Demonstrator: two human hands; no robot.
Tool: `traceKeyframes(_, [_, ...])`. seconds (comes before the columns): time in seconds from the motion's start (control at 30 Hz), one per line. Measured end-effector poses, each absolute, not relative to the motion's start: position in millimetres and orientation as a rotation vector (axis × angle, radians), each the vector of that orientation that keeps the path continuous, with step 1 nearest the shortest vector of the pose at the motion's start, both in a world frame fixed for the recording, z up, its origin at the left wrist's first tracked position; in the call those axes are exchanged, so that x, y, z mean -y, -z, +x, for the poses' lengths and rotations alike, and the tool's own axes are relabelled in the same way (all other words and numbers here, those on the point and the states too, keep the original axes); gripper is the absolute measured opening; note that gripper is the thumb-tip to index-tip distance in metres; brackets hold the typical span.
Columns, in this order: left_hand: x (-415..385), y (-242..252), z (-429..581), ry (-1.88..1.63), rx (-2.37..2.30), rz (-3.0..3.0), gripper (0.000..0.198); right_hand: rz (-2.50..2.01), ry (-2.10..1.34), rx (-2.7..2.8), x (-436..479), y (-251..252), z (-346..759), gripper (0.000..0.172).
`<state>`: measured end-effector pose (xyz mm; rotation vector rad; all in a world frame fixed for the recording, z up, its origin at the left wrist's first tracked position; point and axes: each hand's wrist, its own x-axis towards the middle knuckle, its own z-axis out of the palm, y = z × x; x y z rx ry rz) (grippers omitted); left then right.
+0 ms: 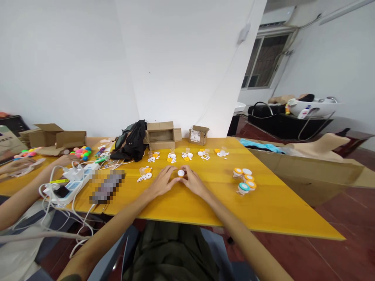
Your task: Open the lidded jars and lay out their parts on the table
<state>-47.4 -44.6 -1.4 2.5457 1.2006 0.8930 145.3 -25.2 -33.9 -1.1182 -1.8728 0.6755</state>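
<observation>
Got a little round white cup [181, 173], orangey underneath, held between both hands [164, 180]. Sitting at a shiny yellow surface [181, 205], facing a white wall [175, 58].

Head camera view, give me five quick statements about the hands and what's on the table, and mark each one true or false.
1. The left hand and right hand are on either side of a small round white-topped piece. True.
2. The clear jars with orange, white and teal tops stand left of both hands. False: the jars stand to the right.
3. The black fabric bag lies left of the open brown cardboard box in the middle. True.
4. The white plastic power strip has nothing plugged into it. False: plugs and white cables are in the power strip.
5. The glossy tabletop is yellow-orange. True.
</observation>
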Motion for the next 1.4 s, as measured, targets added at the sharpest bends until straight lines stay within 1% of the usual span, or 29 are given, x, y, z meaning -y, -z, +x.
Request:
traceKeyframes(0.07, [36, -1, -34, -0.89, -1.144, 2.462, 0.035, -1.069, -0.763, 1.832, 15, 37, 140, 0.031])
traceKeyframes(0.17, [23, -1, -23, -0.936, -1.109, 2.346, 0.026, -0.986, -0.855, 1.732, 8, 42, 137, 0.029])
traceKeyframes(0.27, [17, 3, -24, -1.004, -1.082, 2.209, 0.022, -0.959, -0.941, 1.661, 10, 43, 141, 0.034])
traceKeyframes(0.4, [15, 9, -33, -0.998, -0.999, 2.023, 0.033, -1.006, -1.008, 1.587, 16, 38, 148, 0.041])
traceKeyframes(0.6, [11, 13, -37, -0.932, -0.859, 1.915, 0.044, -0.98, -1.102, 1.505, 22, 28, 154, 0.035])
traceKeyframes(0.7, [11, 15, -36, -0.911, -0.879, 1.905, 0.044, -0.976, -1.126, 1.501, 23, 25, 156, 0.033])
traceKeyframes(0.93, [12, 17, -35, -0.95, -0.896, 1.892, 0.042, -0.979, -1.132, 1.518, 24, 24, 155, 0.041])
traceKeyframes(1.17, [10, 16, -35, -0.963, -0.868, 1.839, 0.046, -0.939, -1.023, 1.59, 25, 24, 154, 0.032])
traceKeyframes(1.4, [10, 15, -34, -0.976, -0.844, 1.791, 0.047, -0.966, -1.022, 1.523, 24, 25, 153, 0.034])
